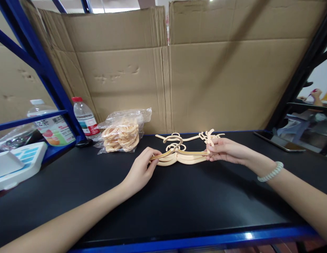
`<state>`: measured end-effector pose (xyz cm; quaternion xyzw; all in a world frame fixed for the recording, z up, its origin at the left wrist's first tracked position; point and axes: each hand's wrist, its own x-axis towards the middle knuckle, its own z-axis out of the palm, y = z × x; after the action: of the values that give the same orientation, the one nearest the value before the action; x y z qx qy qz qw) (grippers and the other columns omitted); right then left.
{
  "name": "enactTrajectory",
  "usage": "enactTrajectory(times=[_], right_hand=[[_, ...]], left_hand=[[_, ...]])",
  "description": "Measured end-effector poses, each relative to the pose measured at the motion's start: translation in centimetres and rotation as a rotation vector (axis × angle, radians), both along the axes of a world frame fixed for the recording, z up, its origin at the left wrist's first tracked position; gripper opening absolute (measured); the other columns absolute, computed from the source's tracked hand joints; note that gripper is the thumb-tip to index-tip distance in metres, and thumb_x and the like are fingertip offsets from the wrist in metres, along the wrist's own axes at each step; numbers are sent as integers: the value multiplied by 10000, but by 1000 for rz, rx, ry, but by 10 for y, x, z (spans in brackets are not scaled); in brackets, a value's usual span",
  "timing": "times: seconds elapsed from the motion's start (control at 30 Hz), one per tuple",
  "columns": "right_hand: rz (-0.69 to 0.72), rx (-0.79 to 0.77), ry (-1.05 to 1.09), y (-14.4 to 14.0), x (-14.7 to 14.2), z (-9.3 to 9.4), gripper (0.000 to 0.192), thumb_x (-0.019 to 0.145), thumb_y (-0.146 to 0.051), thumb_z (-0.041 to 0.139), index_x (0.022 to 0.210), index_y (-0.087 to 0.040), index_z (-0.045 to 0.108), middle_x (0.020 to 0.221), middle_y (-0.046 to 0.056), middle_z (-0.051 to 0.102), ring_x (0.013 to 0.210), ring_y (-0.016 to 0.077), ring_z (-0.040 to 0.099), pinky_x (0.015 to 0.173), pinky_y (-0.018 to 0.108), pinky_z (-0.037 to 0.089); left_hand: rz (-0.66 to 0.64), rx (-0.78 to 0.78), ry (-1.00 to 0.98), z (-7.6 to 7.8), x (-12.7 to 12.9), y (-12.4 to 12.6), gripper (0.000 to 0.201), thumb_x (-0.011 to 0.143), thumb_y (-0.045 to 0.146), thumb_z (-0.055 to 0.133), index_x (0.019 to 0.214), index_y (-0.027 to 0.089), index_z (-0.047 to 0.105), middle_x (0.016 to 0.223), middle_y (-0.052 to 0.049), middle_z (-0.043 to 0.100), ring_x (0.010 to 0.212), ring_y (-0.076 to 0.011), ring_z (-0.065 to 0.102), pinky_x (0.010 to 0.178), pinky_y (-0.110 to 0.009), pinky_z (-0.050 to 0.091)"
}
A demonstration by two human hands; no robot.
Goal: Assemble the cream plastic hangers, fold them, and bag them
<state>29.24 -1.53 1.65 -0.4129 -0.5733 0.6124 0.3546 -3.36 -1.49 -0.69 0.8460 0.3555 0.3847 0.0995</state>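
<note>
A beige clothes hanger [189, 152] is held up between my two hands, its curved hook [176, 140] at the middle. My left hand [143, 165] pinches the hanger's left end between thumb and fingers. At the other end, my right hand [218, 150] is closed round the tip, with a small beige piece [211, 135] standing up by its fingers. Whether that piece is joined to the hanger I cannot tell. More beige hangers [167, 162] lie on the black table just beneath. Behind the right hand is a loose cluster of small beige pieces [203, 135].
A clear plastic bag [122, 131] of beige pieces stands at the back left. Beyond it are a red-capped bottle [85, 117], a larger bottle [54, 126] and a white device [26, 160]. A phone-like slab [279, 141] lies back right. Cardboard [231, 80] walls the rear.
</note>
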Motion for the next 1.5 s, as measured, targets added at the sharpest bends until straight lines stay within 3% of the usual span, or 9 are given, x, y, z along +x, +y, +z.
enactTrajectory(times=[0.23, 0.63, 1.03, 1.2, 1.37, 1.5], right_hand=[[-200, 84, -46, -3, -12, -3, 368, 633, -385, 805, 710, -181, 508, 652, 36, 664, 620, 138, 653, 575, 231, 528], [-380, 201, -102, -4, -24, -8, 381, 573, -367, 814, 688, -181, 502, 555, 16, 637, 504, 127, 620, 479, 225, 495], [-315, 204, 36, -5, -21, -7, 325, 660, -381, 796, 761, -177, 564, 680, 8, 614, 654, 161, 661, 613, 270, 552], [-339, 243, 101, -4, -16, -2, 285, 712, -371, 757, 929, -207, 670, 910, 30, 633, 732, 126, 602, 640, 263, 529], [-373, 212, 155, 7, 9, 3, 245, 668, -377, 787, 819, -199, 711, 675, -9, 587, 605, 98, 526, 616, 268, 497], [-273, 151, -57, 14, 36, 9, 301, 602, -369, 826, 805, -176, 718, 665, 6, 628, 593, 112, 558, 632, 287, 493]], left_hand=[[3, 2, -3, -1, 1, -1, 121, 904, 161, 447, 960, 186, 552, 890, -29, 571, 795, -152, 556, 715, -275, 460], [18, -19, 12, 0, 0, -4, 152, 918, 192, 445, 1005, 187, 569, 914, -36, 583, 816, -155, 562, 748, -282, 470], [73, -113, -55, -1, -3, -1, 167, 897, 265, 484, 1033, 201, 557, 947, -30, 617, 785, -159, 593, 669, -266, 484], [88, -78, 6, 3, -6, 1, 148, 900, 253, 475, 1012, 202, 557, 932, -24, 617, 802, -157, 589, 681, -260, 471], [65, -23, 137, 10, -11, 5, 143, 913, 247, 437, 986, 199, 550, 940, -32, 583, 805, -162, 578, 704, -276, 466], [34, -8, 267, 18, -17, 4, 152, 920, 243, 415, 951, 198, 556, 944, -37, 574, 811, -167, 582, 717, -286, 466]])
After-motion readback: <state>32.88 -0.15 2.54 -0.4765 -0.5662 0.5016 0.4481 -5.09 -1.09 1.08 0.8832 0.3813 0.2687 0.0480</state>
